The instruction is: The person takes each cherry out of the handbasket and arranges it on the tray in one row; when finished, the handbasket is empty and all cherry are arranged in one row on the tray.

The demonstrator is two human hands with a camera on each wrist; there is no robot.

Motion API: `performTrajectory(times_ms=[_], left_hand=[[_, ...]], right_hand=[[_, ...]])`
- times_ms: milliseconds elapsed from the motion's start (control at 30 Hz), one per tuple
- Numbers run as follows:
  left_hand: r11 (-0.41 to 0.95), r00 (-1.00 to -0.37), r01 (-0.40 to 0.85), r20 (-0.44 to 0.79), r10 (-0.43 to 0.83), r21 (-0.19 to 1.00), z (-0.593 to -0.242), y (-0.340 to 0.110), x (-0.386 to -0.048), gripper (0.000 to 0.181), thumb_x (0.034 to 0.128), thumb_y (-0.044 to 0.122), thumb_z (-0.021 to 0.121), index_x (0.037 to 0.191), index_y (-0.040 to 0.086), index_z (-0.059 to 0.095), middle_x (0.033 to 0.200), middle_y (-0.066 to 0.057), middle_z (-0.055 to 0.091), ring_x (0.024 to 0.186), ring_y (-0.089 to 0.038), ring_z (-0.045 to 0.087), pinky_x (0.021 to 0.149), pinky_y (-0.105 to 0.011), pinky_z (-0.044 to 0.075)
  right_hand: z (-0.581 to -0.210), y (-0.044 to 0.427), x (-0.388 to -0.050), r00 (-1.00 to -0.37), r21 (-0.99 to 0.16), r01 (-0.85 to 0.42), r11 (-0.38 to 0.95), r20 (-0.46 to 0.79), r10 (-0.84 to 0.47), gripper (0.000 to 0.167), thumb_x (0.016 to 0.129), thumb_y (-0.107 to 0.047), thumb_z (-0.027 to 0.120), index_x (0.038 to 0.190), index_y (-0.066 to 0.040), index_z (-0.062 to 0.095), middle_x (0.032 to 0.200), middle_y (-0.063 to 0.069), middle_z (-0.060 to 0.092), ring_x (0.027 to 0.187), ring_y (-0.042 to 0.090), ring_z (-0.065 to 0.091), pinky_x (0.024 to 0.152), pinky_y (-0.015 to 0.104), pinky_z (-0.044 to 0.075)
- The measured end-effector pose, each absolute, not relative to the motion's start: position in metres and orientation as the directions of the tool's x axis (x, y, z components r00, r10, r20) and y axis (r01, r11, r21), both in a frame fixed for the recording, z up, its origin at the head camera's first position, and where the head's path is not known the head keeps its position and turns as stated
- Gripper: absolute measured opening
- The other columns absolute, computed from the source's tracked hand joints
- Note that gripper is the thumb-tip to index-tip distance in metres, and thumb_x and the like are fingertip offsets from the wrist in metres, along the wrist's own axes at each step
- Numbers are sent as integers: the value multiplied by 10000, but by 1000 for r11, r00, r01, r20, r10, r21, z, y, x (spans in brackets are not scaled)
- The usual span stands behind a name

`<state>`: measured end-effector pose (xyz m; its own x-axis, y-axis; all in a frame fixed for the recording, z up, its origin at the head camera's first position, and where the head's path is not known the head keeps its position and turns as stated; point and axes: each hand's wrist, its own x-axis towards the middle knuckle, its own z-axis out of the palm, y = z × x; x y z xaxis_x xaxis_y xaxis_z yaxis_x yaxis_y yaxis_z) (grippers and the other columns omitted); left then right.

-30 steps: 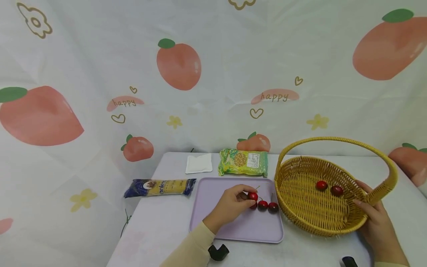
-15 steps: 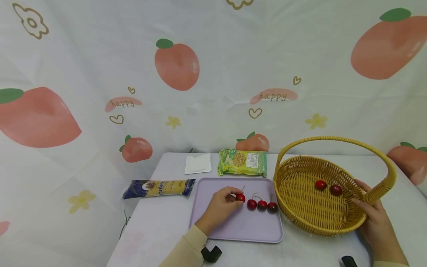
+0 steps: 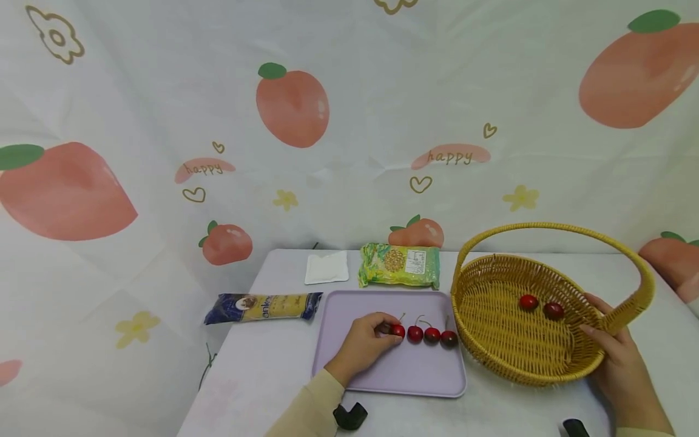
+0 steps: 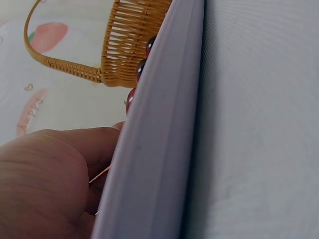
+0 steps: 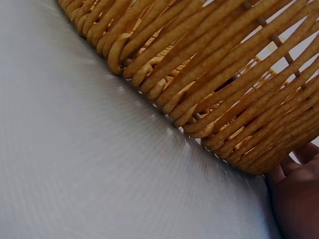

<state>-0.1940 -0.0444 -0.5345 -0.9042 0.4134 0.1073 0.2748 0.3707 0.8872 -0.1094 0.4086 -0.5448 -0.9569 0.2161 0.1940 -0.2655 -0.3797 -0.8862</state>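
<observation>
In the head view my left hand [image 3: 364, 345] pinches a red cherry [image 3: 398, 331] low over the lilac tray [image 3: 404, 382]. Three more cherries, the nearest a red one [image 3: 415, 334], stand in a row to its right, stems up. My right hand [image 3: 621, 362] grips the right rim of the wicker basket [image 3: 513, 328], where two cherries lie, one bright [image 3: 528, 303] and one darker [image 3: 554, 311]. The left wrist view shows my left hand [image 4: 45, 174] behind the tray's edge [image 4: 154, 129], fingertips hidden. My right hand [image 5: 299, 194] touches the basket's side [image 5: 199, 74] in the right wrist view.
Behind the tray lie a green and yellow packet [image 3: 400, 266] and a white packet [image 3: 326, 267]. A blue and yellow packet [image 3: 264, 308] is to the tray's left. Black curved pieces [image 3: 351, 416] show near both wrists. A fruit-printed cloth [image 3: 349, 121] hangs behind the table.
My left hand has moved left along the tray from beside the other cherries, then slightly lower, with its cherry still pinched. My right hand still holds the basket.
</observation>
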Motion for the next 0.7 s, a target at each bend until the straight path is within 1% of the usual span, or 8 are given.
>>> performTrajectory(times_ms=[200, 500, 700], left_hand=[[386, -906, 280, 110, 409, 879, -535, -43, -194, 218, 932, 125, 898, 1134, 122, 817, 1017, 70, 760, 886, -59, 670, 715, -254, 501], [419, -909, 284, 104, 403, 863, -538, -43, -195, 228, 922, 160, 912, 1134, 150, 829, 1008, 101, 744, 887, -63, 644, 736, -276, 501], [425, -911, 282, 101, 400, 860, -538, -43, -195, 236, 920, 176, 916, 1139, 162, 830, 1025, 112, 746, 915, -74, 652, 769, -285, 504]], right_hand=[[-544, 410, -110, -958, -889, -262, -376, 193, 212, 605, 1128, 68, 383, 1681, -172, 429, 1542, -96, 507, 1304, -1, 569, 928, 193, 539], [-545, 409, -109, -961, -890, -251, -380, 182, 208, 603, 1139, 53, 386, 1693, -183, 409, 1573, -86, 456, 1310, -23, 544, 962, 160, 498], [-545, 409, -108, -964, -898, -228, -376, 155, 216, 603, 1144, 39, 389, 1697, -202, 404, 1601, -75, 409, 1304, -32, 523, 952, 133, 480]])
